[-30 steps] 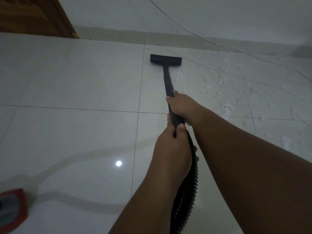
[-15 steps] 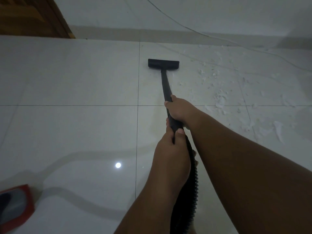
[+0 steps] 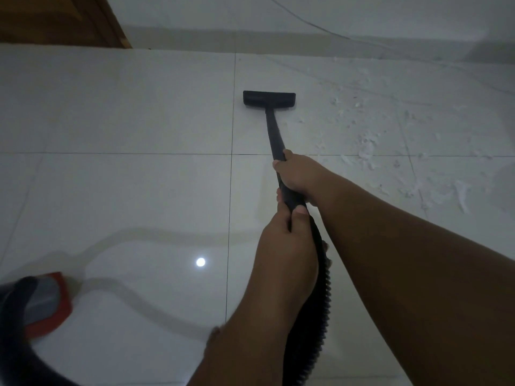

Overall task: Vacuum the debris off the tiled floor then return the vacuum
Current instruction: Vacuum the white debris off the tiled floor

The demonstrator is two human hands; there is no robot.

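Right hand (image 3: pixel 299 176) clasped round black vacuum wand (image 3: pixel 274 132), left hand (image 3: pixel 287 243) gripping just behind it; nozzle (image 3: pixel 269 99) flat on tiled floor (image 3: pixel 111 121) ahead, white debris (image 3: pixel 367 151) strewn toward floor's right edge.

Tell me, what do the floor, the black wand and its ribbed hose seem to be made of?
Floor: glossy glazed tile, ceramic or porcelain; it mirrors a light spot and shows thin grout lines. Wand: probably matte black plastic, no glints; painted metal is possible. Hose: flexible ribbed plastic, judging by its ridges and curve.
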